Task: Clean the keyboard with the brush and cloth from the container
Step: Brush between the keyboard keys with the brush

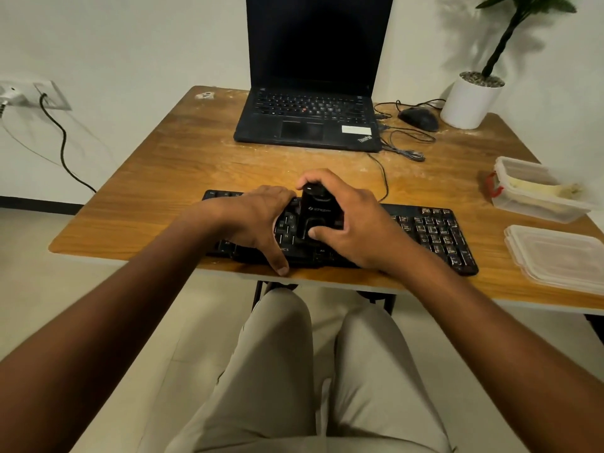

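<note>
Your right hand point(346, 220) grips the stiff, light brush point(315, 207) by its smooth body; your left hand point(261, 220) presses flat, steadying the keyboard point(431, 230).

Home office: laptop point(310, 116), desk point(183, 165), houseplant point(474, 93)

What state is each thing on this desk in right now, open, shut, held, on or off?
Laptop: lid open, screen dark.
Keyboard: flat at the table's near edge, left hand resting on it.
Brush: upright on the keys, gripped by the right hand.
Container: open, something pale inside.
Lid: off, lying on the table nearer than the container.
Mouse: untouched beside the laptop.
</note>
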### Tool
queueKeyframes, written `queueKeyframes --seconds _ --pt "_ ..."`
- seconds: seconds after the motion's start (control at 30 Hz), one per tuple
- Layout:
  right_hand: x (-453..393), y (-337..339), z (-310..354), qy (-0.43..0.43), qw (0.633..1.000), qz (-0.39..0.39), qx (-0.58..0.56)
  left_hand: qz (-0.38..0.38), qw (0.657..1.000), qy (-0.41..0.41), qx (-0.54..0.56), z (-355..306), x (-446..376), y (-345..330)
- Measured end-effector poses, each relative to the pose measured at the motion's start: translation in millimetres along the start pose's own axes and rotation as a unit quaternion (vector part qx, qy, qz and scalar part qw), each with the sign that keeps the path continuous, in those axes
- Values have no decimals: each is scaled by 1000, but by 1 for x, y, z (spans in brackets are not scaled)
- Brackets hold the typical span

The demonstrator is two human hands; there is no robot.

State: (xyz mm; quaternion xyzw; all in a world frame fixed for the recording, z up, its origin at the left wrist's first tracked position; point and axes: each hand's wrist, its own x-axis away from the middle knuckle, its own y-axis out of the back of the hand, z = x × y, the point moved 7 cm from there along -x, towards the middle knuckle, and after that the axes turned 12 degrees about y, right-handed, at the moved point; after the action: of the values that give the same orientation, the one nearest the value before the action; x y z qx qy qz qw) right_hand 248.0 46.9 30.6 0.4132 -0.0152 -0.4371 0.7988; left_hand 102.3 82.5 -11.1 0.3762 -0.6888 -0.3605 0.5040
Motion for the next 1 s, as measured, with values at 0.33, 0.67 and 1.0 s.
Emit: queueKeyframes --seconds 0.33,0.67,1.0 --pt "-3 13 12 -4 997 12 78 -9 1000 1 11 0 2 1" --pt "22 33 -9 -56 988 63 127 -2 1000 14 -12 5 -2 -2" --pt "12 29 -8 -40 997 -58 -6 8 999 18 -27 4 -1 -4"
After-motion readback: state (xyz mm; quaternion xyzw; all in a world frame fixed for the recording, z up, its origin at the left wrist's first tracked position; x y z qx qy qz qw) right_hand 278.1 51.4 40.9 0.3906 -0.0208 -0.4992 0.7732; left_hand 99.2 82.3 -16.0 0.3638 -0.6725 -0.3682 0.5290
